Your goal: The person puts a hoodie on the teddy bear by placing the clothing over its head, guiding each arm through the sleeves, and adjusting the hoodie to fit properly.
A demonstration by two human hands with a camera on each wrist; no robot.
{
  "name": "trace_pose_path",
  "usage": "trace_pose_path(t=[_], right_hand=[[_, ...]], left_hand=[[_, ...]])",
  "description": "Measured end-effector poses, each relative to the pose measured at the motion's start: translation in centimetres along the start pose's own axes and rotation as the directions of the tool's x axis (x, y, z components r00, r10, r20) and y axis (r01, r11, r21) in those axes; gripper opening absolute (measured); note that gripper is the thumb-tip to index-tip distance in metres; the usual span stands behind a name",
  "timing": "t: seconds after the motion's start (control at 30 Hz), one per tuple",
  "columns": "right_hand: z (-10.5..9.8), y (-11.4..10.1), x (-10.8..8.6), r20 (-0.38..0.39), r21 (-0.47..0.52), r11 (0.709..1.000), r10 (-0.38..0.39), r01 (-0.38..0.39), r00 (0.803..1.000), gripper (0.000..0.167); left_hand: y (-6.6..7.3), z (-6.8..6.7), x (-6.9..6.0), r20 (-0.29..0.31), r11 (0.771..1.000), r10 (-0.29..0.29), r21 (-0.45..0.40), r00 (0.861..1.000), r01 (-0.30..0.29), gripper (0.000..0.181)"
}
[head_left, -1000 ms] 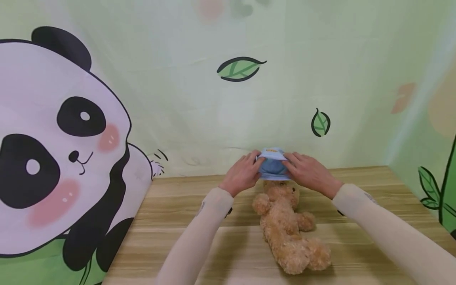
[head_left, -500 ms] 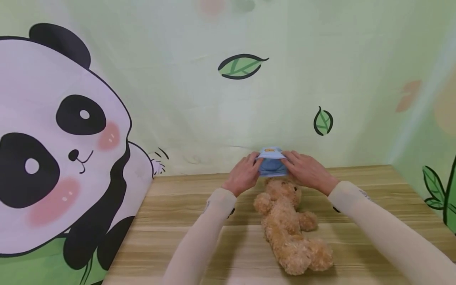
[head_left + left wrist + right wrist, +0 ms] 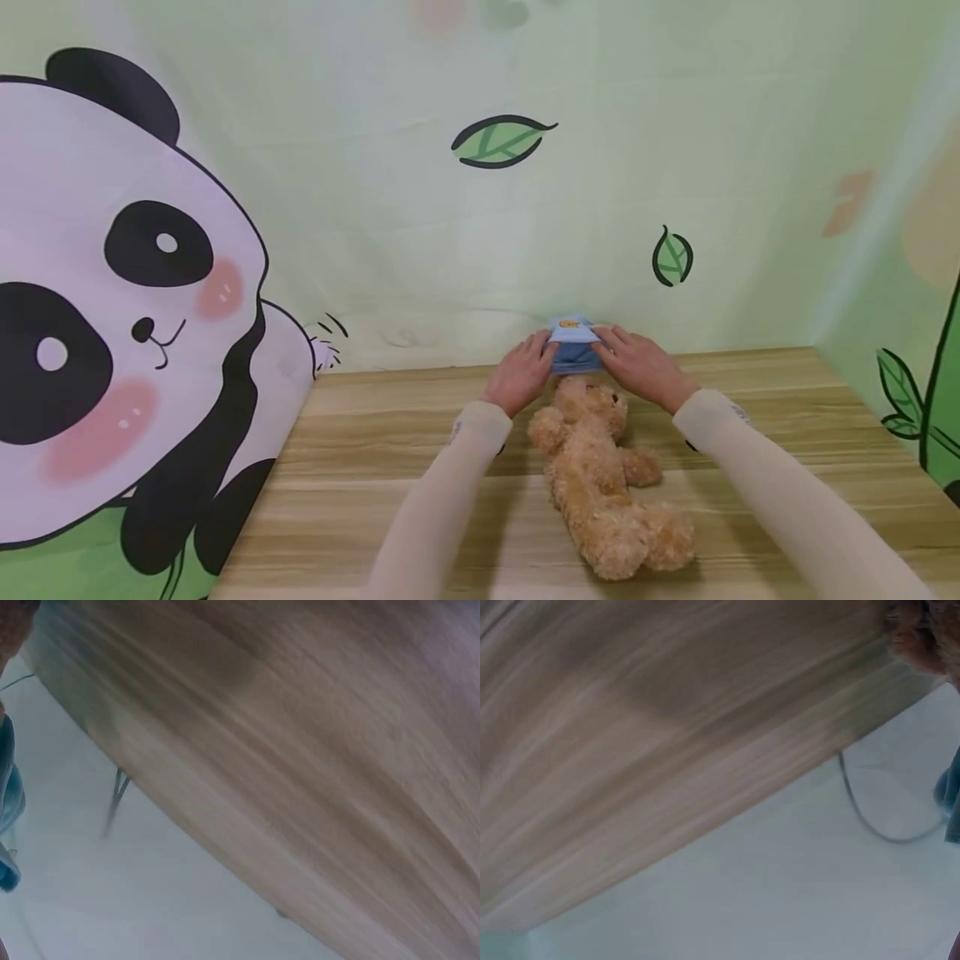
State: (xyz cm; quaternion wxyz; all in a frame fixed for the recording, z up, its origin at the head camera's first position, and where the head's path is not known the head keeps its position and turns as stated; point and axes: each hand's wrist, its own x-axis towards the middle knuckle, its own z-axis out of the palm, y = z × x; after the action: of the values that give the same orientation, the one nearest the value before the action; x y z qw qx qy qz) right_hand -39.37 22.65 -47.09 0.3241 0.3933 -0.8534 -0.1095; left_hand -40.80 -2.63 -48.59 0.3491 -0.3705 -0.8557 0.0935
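A light blue cloth hat (image 3: 576, 346) with a small orange patch is held by its two sides at the top of the teddy bear's head. My left hand (image 3: 521, 371) pinches its left side and my right hand (image 3: 639, 362) grips the right side. The brown plush teddy bear (image 3: 592, 475) lies on its back with its legs toward me. Whether the hat touches the head cannot be told. Only slivers of the blue hat (image 3: 9, 802) and of the bear's fur (image 3: 926, 634) show in the wrist views.
A wooden-patterned table (image 3: 375, 467) lies under the bear and ends at a pale green backdrop (image 3: 390, 208). The backdrop carries a large printed panda (image 3: 187, 350) at left and printed leaves (image 3: 504, 142).
Both hands have drawn slightly closer together on the hat, which now looks narrower. The bear keeps its place on the table, and the head view has shifted a little.
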Motion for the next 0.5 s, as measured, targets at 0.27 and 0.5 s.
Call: trace_pose_path(t=[0.27,0.5], right_hand=[[1.8,-0.6,-1.0,0.019,0.004,1.0,0.016,-0.016,1.0,0.044],[2.9,-1.4,-2.6,0.057,0.035,0.999,0.036,-0.038,0.998,0.057]], left_hand=[[0.8,1.4,-0.6,0.077,0.999,-0.013,-0.039,0.997,0.016,0.032],[1.7,1.9,-1.5,0.126,0.997,0.008,-0.074,0.992,0.001,0.037]])
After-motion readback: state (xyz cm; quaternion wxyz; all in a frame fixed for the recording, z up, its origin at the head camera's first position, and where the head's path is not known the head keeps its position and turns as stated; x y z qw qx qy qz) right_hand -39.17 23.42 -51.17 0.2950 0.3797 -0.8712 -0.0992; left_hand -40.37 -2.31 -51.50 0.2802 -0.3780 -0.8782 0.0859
